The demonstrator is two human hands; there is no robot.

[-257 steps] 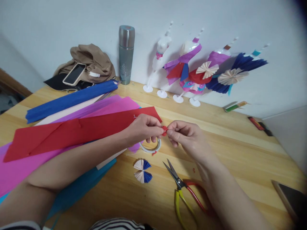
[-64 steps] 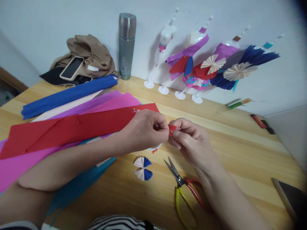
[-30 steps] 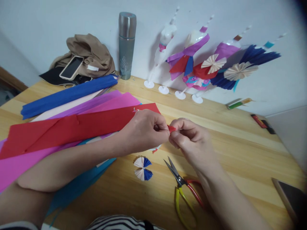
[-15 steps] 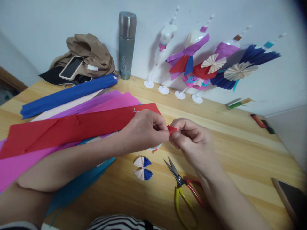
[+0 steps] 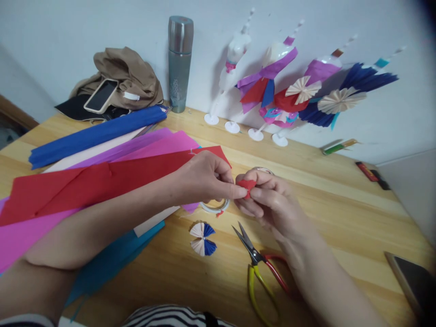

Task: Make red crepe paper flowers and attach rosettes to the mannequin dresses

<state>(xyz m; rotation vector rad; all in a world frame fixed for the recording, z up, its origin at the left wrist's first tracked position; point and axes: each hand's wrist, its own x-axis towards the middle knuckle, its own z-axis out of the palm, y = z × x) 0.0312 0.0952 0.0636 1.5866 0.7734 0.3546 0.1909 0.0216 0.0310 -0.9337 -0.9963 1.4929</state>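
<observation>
A small piece of red crepe paper (image 5: 246, 185) is pinched between both hands above the table. My left hand (image 5: 211, 179) grips its left side with thumb and fingertips. The thumb and fingers of my right hand (image 5: 272, 197) are closed on its right side. Just under my left hand lies a tape roll (image 5: 218, 208), partly hidden, with a red scrap at its rim. Nearer to me rests a pink and blue pleated paper bow (image 5: 203, 239). Scissors (image 5: 255, 259) with yellow and red handles lie slightly open below my right hand, partly behind the forearm.
Crepe paper sheets, a red one (image 5: 102, 177) on top, cover the left. Behind stand a thermos (image 5: 180, 63), brown cloth (image 5: 132, 77) with a phone (image 5: 101, 96), and several decorated dummy figures (image 5: 235, 50). A dark device (image 5: 412, 277) lies at the right edge.
My left hand has shifted slightly right and its thumb now lies across the red paper. My right hand has turned a little, and more of both the paper and the tape roll shows.
</observation>
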